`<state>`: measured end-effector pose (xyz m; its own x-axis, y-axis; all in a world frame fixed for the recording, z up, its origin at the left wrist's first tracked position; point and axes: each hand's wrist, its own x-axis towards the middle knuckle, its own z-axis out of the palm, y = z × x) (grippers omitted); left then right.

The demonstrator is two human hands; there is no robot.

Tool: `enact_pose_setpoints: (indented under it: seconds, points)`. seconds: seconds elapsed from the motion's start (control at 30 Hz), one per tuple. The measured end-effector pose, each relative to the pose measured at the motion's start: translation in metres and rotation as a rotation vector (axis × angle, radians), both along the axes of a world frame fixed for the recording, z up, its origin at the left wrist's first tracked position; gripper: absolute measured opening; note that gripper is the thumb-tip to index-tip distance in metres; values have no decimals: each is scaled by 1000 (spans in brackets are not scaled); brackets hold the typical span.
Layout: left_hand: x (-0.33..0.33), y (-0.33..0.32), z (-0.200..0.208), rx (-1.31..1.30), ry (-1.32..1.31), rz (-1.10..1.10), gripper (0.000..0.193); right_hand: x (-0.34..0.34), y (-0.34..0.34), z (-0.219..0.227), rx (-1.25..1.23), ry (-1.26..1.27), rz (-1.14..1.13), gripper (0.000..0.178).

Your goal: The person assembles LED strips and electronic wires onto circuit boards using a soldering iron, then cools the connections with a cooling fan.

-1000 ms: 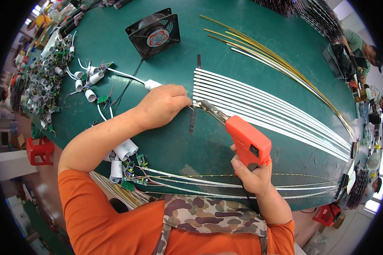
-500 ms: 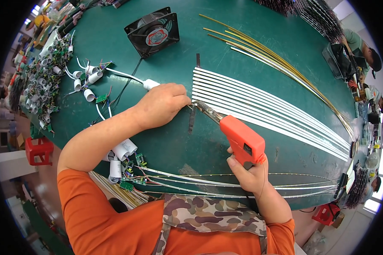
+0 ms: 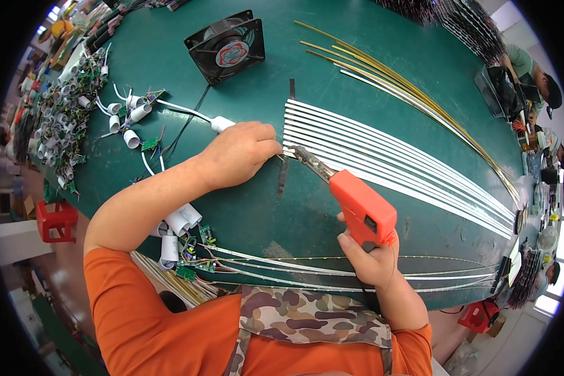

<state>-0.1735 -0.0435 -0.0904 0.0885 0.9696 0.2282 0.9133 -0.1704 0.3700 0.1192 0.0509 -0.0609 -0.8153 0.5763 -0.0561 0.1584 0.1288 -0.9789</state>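
Observation:
My left hand point(image 3: 243, 153) is closed in a pinch at the left ends of a row of white LED strips point(image 3: 382, 160). What looks like a thin wire point(image 3: 281, 157) pokes out at its fingertips; the rest of it is hidden. Beside the knuckles lies a white cylindrical housing point(image 3: 221, 125) on a white cable. My right hand point(image 3: 373, 260) grips a red soldering gun point(image 3: 365, 207) by its handle. The gun's dark metal tip points left over the strip ends, a little right of my left fingertips.
A black fan point(image 3: 225, 49) stands at the back. Housings with circuit boards point(image 3: 69, 119) are heaped at left; more housings point(image 3: 180, 220) lie near my left elbow. Wired strips point(image 3: 294, 268) run along the near edge. Yellowish strips point(image 3: 413, 88) lie at far right, where other people point(image 3: 539, 78) sit.
The soldering gun has shifted slightly right, and its tip has drawn away from my left fingertips. My left hand stays almost still.

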Motion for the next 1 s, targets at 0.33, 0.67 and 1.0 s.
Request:
enact_pose_setpoints:
  seconds: [0.33, 0.67, 1.0]
  points:
    - [0, 0, -1, -17, 18, -1, 12, 0, 1, -7, 105, -63, 58, 42]
    - [1, 1, 1, -34, 31, -3, 11, -1, -2, -10, 128, -18, 57, 46]
    - [-1, -2, 1, -55, 20, 4, 12, 4, -5, -2, 84, 96, -69, 35]
